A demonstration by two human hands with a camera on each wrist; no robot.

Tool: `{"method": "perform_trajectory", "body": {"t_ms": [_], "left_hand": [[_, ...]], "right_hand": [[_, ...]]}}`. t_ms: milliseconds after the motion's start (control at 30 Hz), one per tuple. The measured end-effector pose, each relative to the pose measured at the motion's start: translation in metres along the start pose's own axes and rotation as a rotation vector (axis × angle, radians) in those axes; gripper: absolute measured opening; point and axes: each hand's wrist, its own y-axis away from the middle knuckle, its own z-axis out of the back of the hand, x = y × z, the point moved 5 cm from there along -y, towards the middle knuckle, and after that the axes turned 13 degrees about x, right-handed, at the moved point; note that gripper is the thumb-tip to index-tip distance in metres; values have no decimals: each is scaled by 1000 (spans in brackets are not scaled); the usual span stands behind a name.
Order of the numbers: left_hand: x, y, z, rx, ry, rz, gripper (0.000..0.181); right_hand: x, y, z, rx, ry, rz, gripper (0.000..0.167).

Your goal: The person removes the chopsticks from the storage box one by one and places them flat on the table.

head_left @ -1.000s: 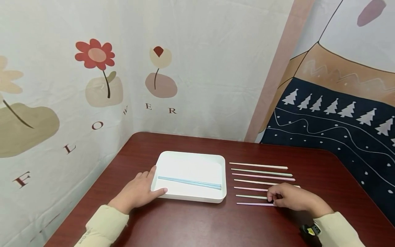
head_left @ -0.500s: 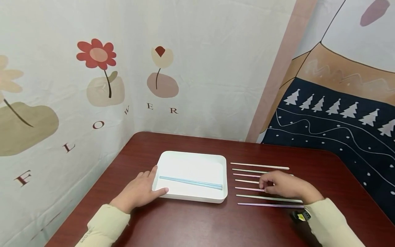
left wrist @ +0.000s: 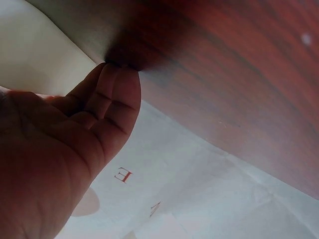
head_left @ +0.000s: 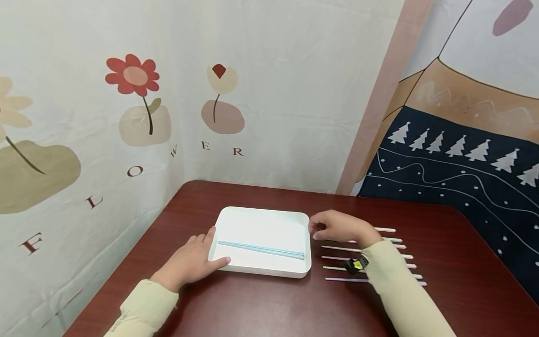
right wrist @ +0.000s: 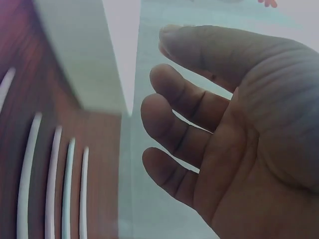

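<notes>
A white tray [head_left: 263, 271] lies on the table with two light blue chopsticks [head_left: 261, 250] in it. My left hand [head_left: 191, 260] rests at the tray's left end, fingers along the outer side and thumb over the near left corner. In the left wrist view its fingers [left wrist: 117, 99] are nearly straight and close together. My right hand [head_left: 337, 226] hovers by the tray's right rim, over the left ends of the farther chopsticks. Its loosely bent fingers [right wrist: 159, 117] hold nothing in the right wrist view. Several pastel chopsticks, among them a purple one [head_left: 345, 280], lie in a row, partly hidden by the right forearm.
The dark red wooden table [head_left: 273, 309] has rounded far corners. Behind it hangs a pale curtain [head_left: 286, 117] with printed flowers, and a dark blue printed cloth [head_left: 421, 182] at the right. A small black device [head_left: 355, 265] is on the right wrist.
My right hand has moved left and away from me, from the nearer chopsticks across the row to the tray's right rim. The left hand and the tray have stayed in place.
</notes>
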Motion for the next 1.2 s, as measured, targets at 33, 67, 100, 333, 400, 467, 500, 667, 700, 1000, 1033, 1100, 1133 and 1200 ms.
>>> {"method": "perform_trajectory", "body": {"t_ms": [33,67,100,333,400,467,500,667,700,1000,1033,1100,1133,1200], "left_hand": [[0,0,0,-1,-1,1,106],[0,0,0,-1,-2,1,106],[0,0,0,-1,-1,2,106],[2,0,0,5,0,4,107],[2,0,0,7,0,7,108],[2,0,0,6,-1,6,108],[2,0,0,5,-2,6,108],[1,-1,0,-4,-3,-3,107],[1,-1,0,-5,-2,-4,106],[1,0,-1,-2,-1,5,107],[2,0,-1,0,-2,7,108],[2,0,-1,6,-5,11,108],[2,0,0,7,-5,13,109],[2,1,0,11,-4,15,109]], "right_hand": [[3,-7,0,8,-16,-1,8],[5,-14,0,16,-30,0,8],[7,-20,0,25,-43,-1,7],[26,-58,-4,78,-66,24,7],[30,-68,-7,97,-62,37,7],[34,-77,-10,118,-59,55,7],[35,-82,-13,129,-52,63,7],[38,-102,-23,179,-23,82,10],[38,-105,-25,187,-22,81,10],[47,-128,-35,252,-49,98,11],[49,-129,-37,259,-57,105,12],[51,-132,-41,278,-69,110,12],[51,-133,-43,285,-73,111,13],[52,-135,-46,291,-67,110,13]]}}
